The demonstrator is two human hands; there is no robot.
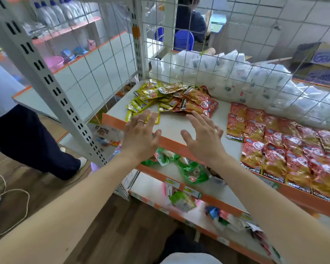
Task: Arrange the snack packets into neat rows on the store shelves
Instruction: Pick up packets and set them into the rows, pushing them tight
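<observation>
The fingers of the left hand are straight and spread apart, holding nothing. Their tips lie over a yellow-green packet at the near edge of the heap; whether they press it or only hover I cannot tell. The fingers of the right hand are likewise fanned and empty, their tips just short of the heap's red packets. Both palms face down and the hands are set apart. That posture reads as readiness to rake or flatten a loose pile rather than to pick out one piece.

The loose pile of snack packets lies at the far left of the shelf, close to the corner of the wire mesh. It is tumbled, yellow-green on the left and red on the right, overlapping at all angles. To the right, apart from it, the red rows already lie overlapped and label-forward (presumably the pattern to copy). The bare strip between heap and rows looks like the room left for the next row.

The orange front lip passes under both wrists. On the lower shelves more packets, green ones among them, lie scattered and not yet sorted. Beyond the mesh are white bags, and at the left a person's dark trouser leg stands on the floor.
</observation>
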